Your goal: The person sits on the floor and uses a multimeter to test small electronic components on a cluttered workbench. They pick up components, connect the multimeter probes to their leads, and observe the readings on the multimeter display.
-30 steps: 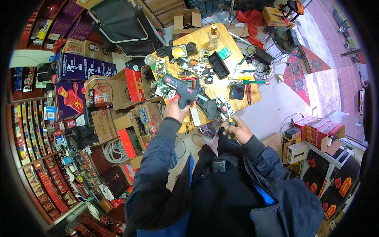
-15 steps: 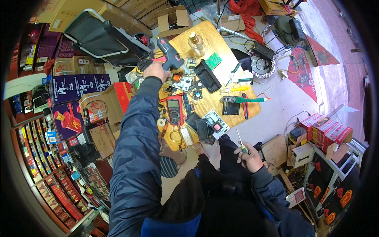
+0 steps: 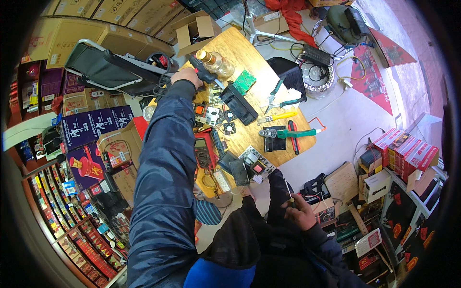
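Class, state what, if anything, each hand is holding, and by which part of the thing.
Right hand: a screwdriver, by its handle. Left hand: a dark pistol-shaped tool, apparently by its grip, which the hand mostly hides.

Clothing of the person, seen from above

Both the left hand (image 3: 188,77) and the right hand (image 3: 301,215) are bare. Behind the left hand, a plain, close-fitting dark cuff (image 3: 184,89) ends a long navy sleeve (image 3: 161,168), loosely cut, faintly glossy and creased crosswise. Behind the right hand, a second navy sleeve (image 3: 331,261) matches it in colour. Nearer the body than either hand, and lying between them, a black fabric panel (image 3: 235,237) borders a bright blue one (image 3: 221,276). Left of the right hand: a black trouser leg (image 3: 277,194).
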{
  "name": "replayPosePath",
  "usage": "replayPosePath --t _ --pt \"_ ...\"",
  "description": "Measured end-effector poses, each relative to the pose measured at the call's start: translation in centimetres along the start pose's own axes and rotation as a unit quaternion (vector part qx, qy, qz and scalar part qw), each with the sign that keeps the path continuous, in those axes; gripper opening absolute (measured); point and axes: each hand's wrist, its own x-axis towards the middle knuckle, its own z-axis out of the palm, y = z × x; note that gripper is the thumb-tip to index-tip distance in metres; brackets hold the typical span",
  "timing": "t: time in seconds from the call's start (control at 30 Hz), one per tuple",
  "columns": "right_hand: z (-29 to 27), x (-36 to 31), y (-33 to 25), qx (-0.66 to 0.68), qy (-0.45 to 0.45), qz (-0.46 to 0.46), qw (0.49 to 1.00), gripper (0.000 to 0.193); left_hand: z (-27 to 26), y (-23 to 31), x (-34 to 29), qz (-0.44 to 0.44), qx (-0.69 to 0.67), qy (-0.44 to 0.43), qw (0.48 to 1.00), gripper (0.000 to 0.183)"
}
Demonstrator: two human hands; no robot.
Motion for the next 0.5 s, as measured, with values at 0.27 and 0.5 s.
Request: replayPosePath --t 0.27,0.5 --pt "0.7 0.0 -0.7 -0.010 -0.012 0.005 1.000 0.065 2.2 1.5 -1.8 0.052 0.041 0.104 0.992 0.053" --pt "3.6 1.6 -3.6 -0.079 -0.024 -0.096 0.992 0.078 2.7 2.0 -10.6 0.226 -0.150 0.365 0.891 0.046"
